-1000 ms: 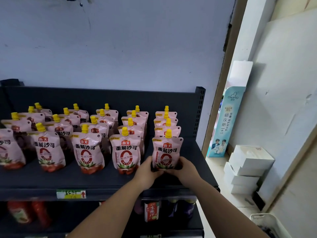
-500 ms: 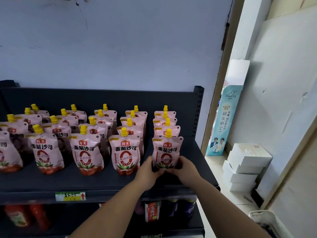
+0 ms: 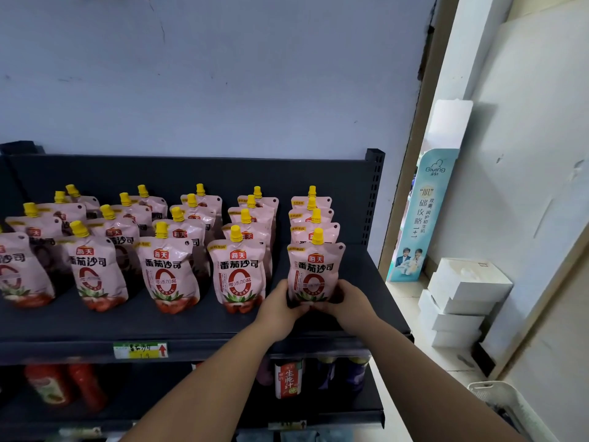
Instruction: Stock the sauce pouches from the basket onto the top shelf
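Pink pouch (image 3: pixel 314 272) in hands (image 3: pixel 279 306) (image 3: pixel 345 301), neighbour pouch (image 3: pixel 242 275) beside, perhaps basket (image 3: pixel 497 400) lower-right.

Shop corner: pale wall, dark shelving, a doorway at the right.
A dark metal shelving unit (image 3: pixel 374 199) stands against the scuffed bluish wall (image 3: pixel 223 74). Beside it are a brown door frame (image 3: pixel 408 173), a teal standing sign (image 3: pixel 420 218), stacked white boxes (image 3: pixel 468 282) on the light floor (image 3: pixel 406 291), and a white panel (image 3: pixel 526 154).

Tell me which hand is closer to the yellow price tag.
Left. The left hand, on the front pouch, sits up and right of the price tag; the right hand is farther right.
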The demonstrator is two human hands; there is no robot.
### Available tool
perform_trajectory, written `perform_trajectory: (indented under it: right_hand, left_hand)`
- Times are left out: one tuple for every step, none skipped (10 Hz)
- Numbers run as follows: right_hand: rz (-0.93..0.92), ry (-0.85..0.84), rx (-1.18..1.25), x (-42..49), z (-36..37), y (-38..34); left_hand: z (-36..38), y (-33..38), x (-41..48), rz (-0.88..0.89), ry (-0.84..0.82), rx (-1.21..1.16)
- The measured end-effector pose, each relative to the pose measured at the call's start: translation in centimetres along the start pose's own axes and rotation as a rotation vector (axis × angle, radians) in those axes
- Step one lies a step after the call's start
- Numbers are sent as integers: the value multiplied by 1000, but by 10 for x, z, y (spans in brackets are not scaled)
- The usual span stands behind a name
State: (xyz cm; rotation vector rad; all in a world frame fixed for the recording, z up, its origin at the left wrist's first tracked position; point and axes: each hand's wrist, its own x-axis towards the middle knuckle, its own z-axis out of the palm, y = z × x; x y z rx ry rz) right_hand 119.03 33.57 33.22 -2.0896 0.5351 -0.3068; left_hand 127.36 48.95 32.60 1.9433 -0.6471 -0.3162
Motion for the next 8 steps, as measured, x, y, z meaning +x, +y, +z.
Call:
perform_trajectory:
  right_hand:
    - [0, -2, 3, 0, 2, 1]
    - [2, -2, -3, 2, 1, 2]
    - [8, -13, -1, 3, 0, 0]
    - [16, -13, 1, 3, -1, 0]
    - [18, -20, -26, 1, -2, 2]
    - [25, -37, -47, 0, -8, 5]
    - [74, -40, -75, -6, -14, 6]
    - [96, 72, -77, -16, -20, 3]
  left_hand:
    - [0, -1, -1, 1, 6, 7]
    - [0, -1, -2, 8, 4, -6]
    - [-1, 2, -2, 14, 0, -18]
    - [-2, 4, -3, 13, -18, -10]
    - [-4, 7, -5, 36, -28, 78]
    - [-10, 5, -9, 23, -33, 116]
    - [-20, -1, -21, -40, -55, 160]
    - [-30, -4, -32, -31, -71, 130]
